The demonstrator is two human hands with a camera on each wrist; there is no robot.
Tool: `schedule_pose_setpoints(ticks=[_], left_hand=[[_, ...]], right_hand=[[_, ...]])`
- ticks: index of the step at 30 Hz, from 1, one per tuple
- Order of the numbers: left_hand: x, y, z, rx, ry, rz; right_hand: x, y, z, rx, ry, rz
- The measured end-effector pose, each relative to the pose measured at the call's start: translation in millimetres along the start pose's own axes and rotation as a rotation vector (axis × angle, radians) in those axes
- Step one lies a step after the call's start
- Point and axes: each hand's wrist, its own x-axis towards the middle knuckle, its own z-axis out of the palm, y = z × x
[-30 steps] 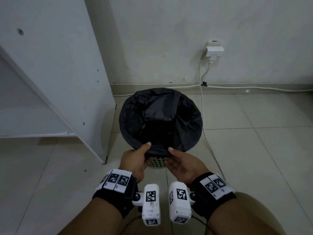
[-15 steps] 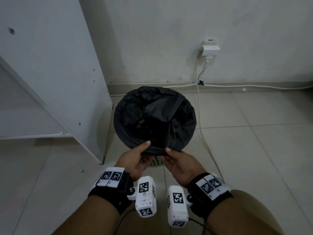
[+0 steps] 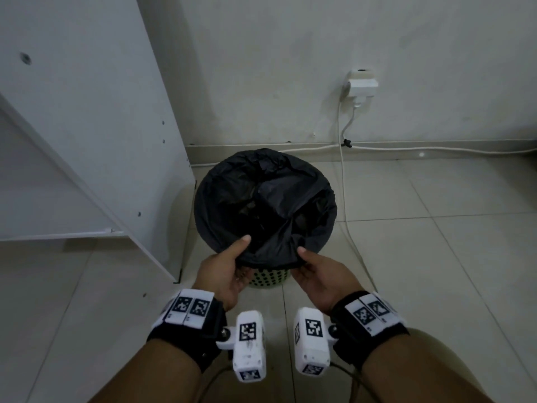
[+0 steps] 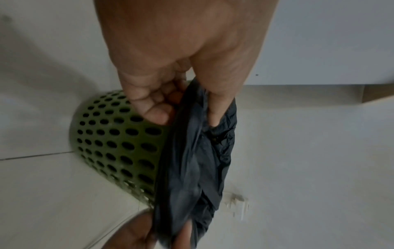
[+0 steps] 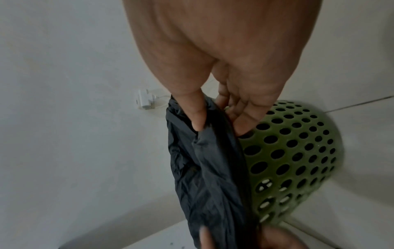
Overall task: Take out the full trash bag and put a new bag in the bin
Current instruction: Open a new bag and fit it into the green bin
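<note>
Fingers [image 4: 149, 107] of the left hand [image 3: 225, 271] curl under the near rim of the black trash bag [image 3: 264, 205] while its thumb lies on top, so the plastic is pinched between them. On the right hand [image 3: 319, 274] the thumb presses the same near edge from above and the fingers [image 5: 245, 109] fold beneath it, gripping the bag just right of the left hand's hold. Both hands have the bag's near edge lifted off the bin's lip, with the 2 thumbs well apart along it.

That bag lines the green perforated bin [image 3: 268, 279], which stands upright on the tiled floor [image 3: 436, 271] near the far wall. Its rim is stretched over the bin's mouth on the far, left and right sides. Just left of the bin stands a white cabinet panel [image 3: 101, 112]. A white plug adapter [image 3: 361, 85] sits on the wall, far right of the bin, its cable [image 3: 344, 199] trailing down past the bin's right side.
</note>
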Motion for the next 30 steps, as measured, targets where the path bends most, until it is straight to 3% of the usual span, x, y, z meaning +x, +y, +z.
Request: schedule_pose_setpoints(ticks=[5, 13, 16, 20, 26, 30], left_hand=[[-1.5, -9.3, 6.4, -0.019, 0.098, 0.158], [6.9, 7.1, -8.5, -0.017, 0.128, 0.141], [-0.5, -1.9, -1.1, -0.019, 0.066, 0.081], [-2.5, -15.1, 5.8, -0.009, 0.099, 0.102], [-20.2, -22.9, 11.8, 0.009, 0.082, 0.217], [-25.6, -47.6, 0.0, -0.006, 0.019, 0.138]], right_hand=[[-2.1, 18.1, 2.8, -0.072, -0.031, 0.044], [6.6, -5.0, -16.1, -0.006, 0.056, 0.015], [10.0, -2.9, -13.8, -0.078, 0.095, 0.001], [14.7, -1.9, -12.6, -0.14, 0.143, -0.039], [9.6, -1.2, -23.1, -0.13, 0.026, -0.176], [4.3, -11.3, -34.6, -0.325, -0.076, -0.266]])
